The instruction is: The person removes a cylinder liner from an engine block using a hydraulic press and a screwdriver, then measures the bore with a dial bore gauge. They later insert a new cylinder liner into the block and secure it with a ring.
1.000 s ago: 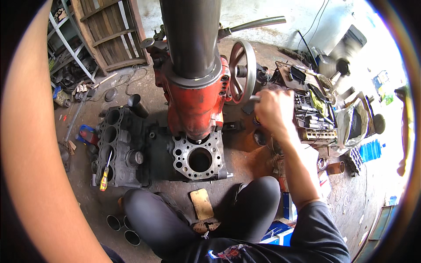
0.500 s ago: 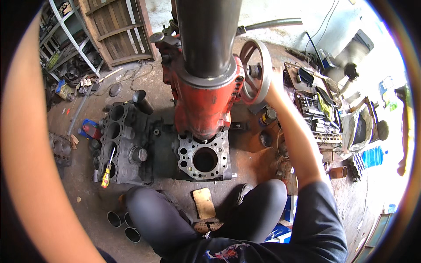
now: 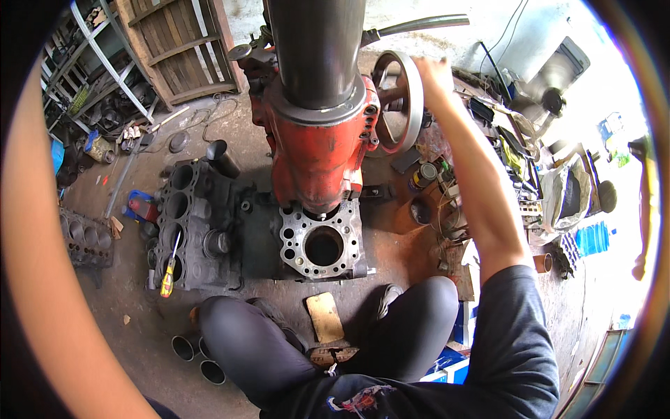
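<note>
right hand (image 3: 435,78) is gripping the handwheel (image 3: 414,101) at its upper right, curled into a fist; the exact contact is being hidden. left hand is lying out of view, its forearm (image 3: 52,279) running up the left edge: grip cannot be told. the handwheel is sitting on the right side of a red boring machine (image 3: 314,157), which is standing over an engine block (image 3: 298,241); one bore is showing in front. a yellow-handled screwdriver (image 3: 167,279) is lying on a second block (image 3: 198,234) to the left.

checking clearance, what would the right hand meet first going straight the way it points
Probably the grey metal bar above the right hand in the picture; depth is unclear, so perhaps the white wall.
</note>
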A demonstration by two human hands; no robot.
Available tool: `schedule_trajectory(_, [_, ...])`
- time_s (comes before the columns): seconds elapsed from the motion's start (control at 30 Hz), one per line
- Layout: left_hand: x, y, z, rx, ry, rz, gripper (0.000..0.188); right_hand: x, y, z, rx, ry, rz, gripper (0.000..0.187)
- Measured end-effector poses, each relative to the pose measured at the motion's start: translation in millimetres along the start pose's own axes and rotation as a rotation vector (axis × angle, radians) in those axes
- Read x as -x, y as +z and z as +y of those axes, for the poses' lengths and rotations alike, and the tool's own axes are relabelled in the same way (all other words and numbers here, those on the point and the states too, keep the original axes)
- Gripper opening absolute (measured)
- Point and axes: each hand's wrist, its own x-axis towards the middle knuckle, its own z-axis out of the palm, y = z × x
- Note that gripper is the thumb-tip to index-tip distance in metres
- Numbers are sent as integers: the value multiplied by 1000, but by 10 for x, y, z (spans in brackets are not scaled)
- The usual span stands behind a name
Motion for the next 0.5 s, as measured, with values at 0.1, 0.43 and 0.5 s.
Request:
schedule_trajectory(0.1, [33, 3, -8, 5, -9, -1, 38, 50, -375, 72, 133, 69, 120, 24])
schedule_trajectory(0.43, [52, 29, -60, 19, -29, -1, 40, 1143, -949, -589, -24, 180, 77, 11])
schedule_trajectory(0.5, [53, 49, -65, 25, -33, -1, 40, 1324, -922, -659, -50, 208, -156, 16])
